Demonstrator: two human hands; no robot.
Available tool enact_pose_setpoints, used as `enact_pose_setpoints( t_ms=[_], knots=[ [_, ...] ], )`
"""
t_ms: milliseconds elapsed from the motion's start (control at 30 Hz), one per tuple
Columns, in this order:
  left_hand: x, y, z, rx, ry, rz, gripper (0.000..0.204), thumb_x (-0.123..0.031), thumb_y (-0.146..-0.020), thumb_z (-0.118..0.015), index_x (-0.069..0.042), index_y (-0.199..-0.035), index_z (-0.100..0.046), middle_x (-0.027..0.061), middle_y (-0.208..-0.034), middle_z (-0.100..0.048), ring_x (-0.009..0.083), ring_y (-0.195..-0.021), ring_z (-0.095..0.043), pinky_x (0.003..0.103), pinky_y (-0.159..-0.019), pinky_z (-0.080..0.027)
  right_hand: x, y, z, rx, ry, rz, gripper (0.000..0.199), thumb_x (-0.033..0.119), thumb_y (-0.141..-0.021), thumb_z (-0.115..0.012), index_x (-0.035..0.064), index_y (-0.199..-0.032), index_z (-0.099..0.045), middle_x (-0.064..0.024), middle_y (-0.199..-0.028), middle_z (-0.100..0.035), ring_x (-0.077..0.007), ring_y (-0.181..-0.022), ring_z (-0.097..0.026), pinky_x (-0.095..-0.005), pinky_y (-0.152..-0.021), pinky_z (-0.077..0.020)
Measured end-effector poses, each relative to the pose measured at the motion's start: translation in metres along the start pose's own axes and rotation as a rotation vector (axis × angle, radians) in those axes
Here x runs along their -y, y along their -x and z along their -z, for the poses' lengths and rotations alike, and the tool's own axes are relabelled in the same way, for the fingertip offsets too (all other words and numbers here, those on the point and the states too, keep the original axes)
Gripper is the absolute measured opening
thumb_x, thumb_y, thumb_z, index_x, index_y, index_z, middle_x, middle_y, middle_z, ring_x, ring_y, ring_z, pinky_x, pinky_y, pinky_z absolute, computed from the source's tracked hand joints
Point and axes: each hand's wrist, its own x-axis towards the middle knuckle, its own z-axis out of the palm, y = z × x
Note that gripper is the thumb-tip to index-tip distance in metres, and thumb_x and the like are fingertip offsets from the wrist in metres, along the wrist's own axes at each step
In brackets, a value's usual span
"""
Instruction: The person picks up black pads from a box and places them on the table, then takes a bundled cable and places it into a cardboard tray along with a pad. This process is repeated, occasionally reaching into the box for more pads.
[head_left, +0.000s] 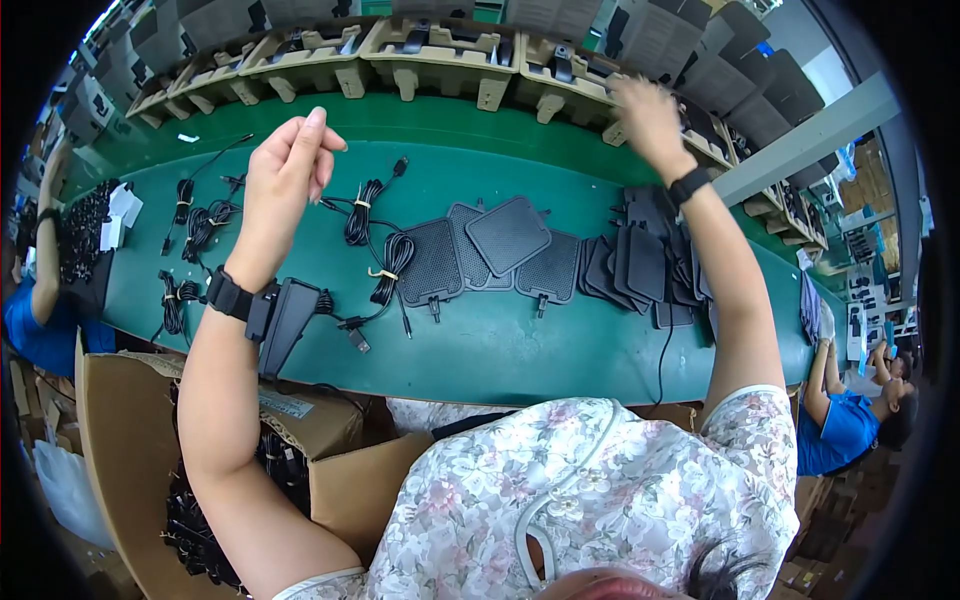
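Observation:
My left hand (288, 165) is raised above the left-middle of the green bench, its fingers curled in and the thumb laid along them. Whatever they might hold is hidden. Just beside its fingertips lies a black cable bundle (360, 222), and a second tied cable (396, 262) is nearer me. My right hand (648, 115) reaches to the far right over a cardboard pulp tray (575, 92); motion smears its fingers. Between the hands, several flat dark mesh-faced pads (508, 237) overlap on the bench. More dark pads (640, 265) are piled below my right forearm.
A row of pulp trays with black parts (440, 50) lines the far ledge. Tied cables (203, 228) lie at left; a black device (290, 322) stands by my left wrist. An open carton (130, 430) is at near left. A grey post (810, 140) rises at right; people work on both sides.

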Motion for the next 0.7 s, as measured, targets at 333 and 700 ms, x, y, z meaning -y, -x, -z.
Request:
enact_pose_setpoints(
  t_ms=[333, 700],
  knots=[
    [-0.003, -0.001, -0.004, 0.008, -0.004, 0.018, 0.035, -0.033, -0.095, -0.045, -0.006, -0.077, -0.059, -0.0038, -0.054, -0.047, 0.0017, -0.046, -0.037, 0.017, -0.043, -0.029, 0.13, 0.035, 0.043, 0.287, -0.573, 0.491, 0.057, 0.03, -0.062, -0.075, 0.0095, -0.111, -0.055, -0.0076, -0.112, -0.056, -0.0258, -0.098, -0.054, -0.0379, -0.076, -0.0438],
    [0.005, 0.001, -0.004, 0.027, -0.05, 0.043, 0.036, -0.033, -0.095, -0.045, -0.006, -0.076, -0.059, -0.0036, -0.053, -0.047, 0.0016, -0.045, -0.037, 0.017, -0.042, -0.029, -0.038, -0.04, -0.033, -0.165, -1.239, -0.567, 0.03, 0.023, -0.082, -0.065, -0.0021, -0.094, -0.057, -0.007, -0.078, -0.059, -0.015, -0.072, -0.055, -0.0283, -0.065, -0.0441]
  ],
)
